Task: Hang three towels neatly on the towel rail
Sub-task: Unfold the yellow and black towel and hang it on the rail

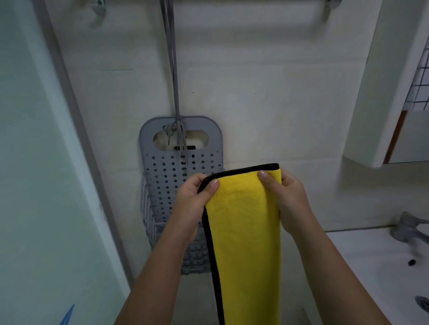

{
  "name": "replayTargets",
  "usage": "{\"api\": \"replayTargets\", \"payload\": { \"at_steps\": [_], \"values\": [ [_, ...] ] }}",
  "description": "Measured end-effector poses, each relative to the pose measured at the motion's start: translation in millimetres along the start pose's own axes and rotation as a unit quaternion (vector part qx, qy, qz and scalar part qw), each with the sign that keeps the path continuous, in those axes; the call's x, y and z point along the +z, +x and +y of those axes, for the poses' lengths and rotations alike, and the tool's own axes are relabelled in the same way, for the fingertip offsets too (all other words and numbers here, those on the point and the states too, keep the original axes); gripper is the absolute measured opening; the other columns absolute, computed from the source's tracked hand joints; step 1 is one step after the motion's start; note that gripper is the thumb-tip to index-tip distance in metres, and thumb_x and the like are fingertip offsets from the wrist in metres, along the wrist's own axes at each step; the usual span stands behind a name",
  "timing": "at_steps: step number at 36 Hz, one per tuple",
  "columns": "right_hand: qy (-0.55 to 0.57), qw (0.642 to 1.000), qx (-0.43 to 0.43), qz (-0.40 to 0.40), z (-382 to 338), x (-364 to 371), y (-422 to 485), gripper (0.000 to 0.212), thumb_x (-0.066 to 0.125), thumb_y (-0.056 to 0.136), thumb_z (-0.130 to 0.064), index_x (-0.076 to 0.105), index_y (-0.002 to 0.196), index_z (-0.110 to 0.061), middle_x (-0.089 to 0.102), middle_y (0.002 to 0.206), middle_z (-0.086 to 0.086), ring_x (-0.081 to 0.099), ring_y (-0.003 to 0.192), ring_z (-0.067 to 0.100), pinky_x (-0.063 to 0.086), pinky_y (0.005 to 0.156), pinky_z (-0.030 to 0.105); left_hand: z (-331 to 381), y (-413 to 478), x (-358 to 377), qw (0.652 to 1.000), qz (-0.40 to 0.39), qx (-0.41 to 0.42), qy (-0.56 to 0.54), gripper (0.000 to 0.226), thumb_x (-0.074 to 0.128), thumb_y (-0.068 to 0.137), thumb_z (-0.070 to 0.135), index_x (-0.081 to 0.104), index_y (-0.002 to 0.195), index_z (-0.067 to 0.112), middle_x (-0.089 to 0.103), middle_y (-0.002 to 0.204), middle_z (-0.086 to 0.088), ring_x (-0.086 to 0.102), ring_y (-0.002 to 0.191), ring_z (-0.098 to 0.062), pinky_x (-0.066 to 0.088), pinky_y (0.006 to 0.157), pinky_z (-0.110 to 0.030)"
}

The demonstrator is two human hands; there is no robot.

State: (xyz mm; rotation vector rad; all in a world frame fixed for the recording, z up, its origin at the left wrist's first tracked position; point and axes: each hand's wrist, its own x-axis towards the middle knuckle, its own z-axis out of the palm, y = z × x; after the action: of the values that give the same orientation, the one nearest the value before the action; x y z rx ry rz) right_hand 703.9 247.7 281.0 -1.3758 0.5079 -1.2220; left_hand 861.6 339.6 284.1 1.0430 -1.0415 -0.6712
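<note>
A yellow towel with a black border hangs lengthwise in front of me, its lower end running out of the bottom of the view. My left hand pinches its top left corner, thumb on the front. My right hand pinches the top right corner the same way. The towel rail runs along the wall at the very top of the view, with a bracket at each end, well above the towel. No other towel is in view.
A grey perforated basket hangs on the wall by grey cords tied to the rail, just behind my left hand. A white sink with a grey tap lies at lower right. A cabinet projects at upper right.
</note>
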Motion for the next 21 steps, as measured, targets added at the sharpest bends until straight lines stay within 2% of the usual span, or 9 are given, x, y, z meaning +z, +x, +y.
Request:
{"api": "replayTargets", "payload": {
  "at_steps": [7, 10, 12, 14, 16, 19, 21],
  "values": [
    [0.023, 0.999, 0.038, 0.008, 12, -15, -3, 0.031, 0.068, 0.061, -0.041, 0.068, 0.081, -0.018, 0.071, 0.075, -0.001, 0.065, 0.07, 0.016, 0.055, 0.064, 0.032, 4, 0, 18, 0.999, -0.019, -0.023, -0.025, 0.011, 0.054, 0.089, 0.015, 0.057, 0.079, 0.013, 0.059, 0.06, 0.009, 0.058, 0.051, -0.003, 0.048, 0.049, -0.018],
    [0.058, 0.995, 0.074, -0.022, 18, -18, -7, 0.036, 0.065, 0.065, -0.038, 0.068, 0.093, -0.014, 0.074, 0.083, 0.0, 0.069, 0.074, 0.015, 0.057, 0.062, 0.029, 5, 0, 20, 0.999, -0.018, -0.027, -0.041, 0.011, 0.054, 0.089, 0.014, 0.057, 0.079, 0.013, 0.06, 0.059, 0.008, 0.058, 0.052, -0.005, 0.05, 0.05, -0.02],
    [0.074, 0.99, 0.112, -0.045, 24, -19, -11, 0.052, 0.068, 0.063, -0.041, 0.064, 0.105, -0.01, 0.075, 0.088, 0.001, 0.071, 0.079, 0.016, 0.058, 0.064, 0.029, 6, 1, 20, 0.998, -0.018, -0.025, -0.049, 0.011, 0.054, 0.089, 0.015, 0.058, 0.079, 0.013, 0.061, 0.059, 0.008, 0.059, 0.053, -0.006, 0.051, 0.051, -0.021],
    [0.08, 0.984, 0.144, -0.073, 30, -20, -15, 0.071, 0.081, 0.048, -0.052, 0.064, 0.104, -0.011, 0.075, 0.092, 0.002, 0.071, 0.083, 0.018, 0.057, 0.065, 0.029, 8, 2, 18, 0.998, -0.017, -0.022, -0.061, 0.009, 0.054, 0.089, 0.015, 0.058, 0.081, 0.013, 0.062, 0.06, 0.008, 0.06, 0.055, -0.006, 0.052, 0.053, -0.022],
    [0.071, 0.98, 0.16, -0.096, 35, -19, -18, 0.082, 0.086, 0.032, -0.056, 0.066, 0.098, -0.012, 0.075, 0.093, 0.004, 0.071, 0.083, 0.019, 0.056, 0.064, 0.028, 11, 3, 16, 0.997, -0.012, -0.022, -0.074, 0.009, 0.053, 0.089, 0.015, 0.059, 0.083, 0.012, 0.064, 0.062, 0.006, 0.061, 0.057, -0.008, 0.054, 0.055, -0.024],
    [0.061, 0.978, 0.163, -0.111, 37, -15, -20, 0.081, 0.088, 0.031, -0.052, 0.067, 0.097, -0.01, 0.075, 0.091, 0.005, 0.071, 0.082, 0.02, 0.056, 0.063, 0.028, 13, 5, 11, 0.996, -0.001, -0.025, -0.09, 0.01, 0.053, 0.089, 0.014, 0.059, 0.083, 0.011, 0.064, 0.064, 0.004, 0.062, 0.058, -0.01, 0.054, 0.057, -0.026],
    [0.045, 0.98, 0.156, -0.115, 33, -13, -19, 0.072, 0.085, 0.044, -0.048, 0.067, 0.1, -0.007, 0.075, 0.092, 0.006, 0.071, 0.083, 0.021, 0.056, 0.063, 0.028, 14, 6, 7, 0.995, 0.007, -0.029, -0.099, 0.009, 0.053, 0.088, 0.015, 0.061, 0.085, 0.011, 0.067, 0.066, 0.003, 0.064, 0.06, -0.011, 0.055, 0.059, -0.028]
  ]
}}
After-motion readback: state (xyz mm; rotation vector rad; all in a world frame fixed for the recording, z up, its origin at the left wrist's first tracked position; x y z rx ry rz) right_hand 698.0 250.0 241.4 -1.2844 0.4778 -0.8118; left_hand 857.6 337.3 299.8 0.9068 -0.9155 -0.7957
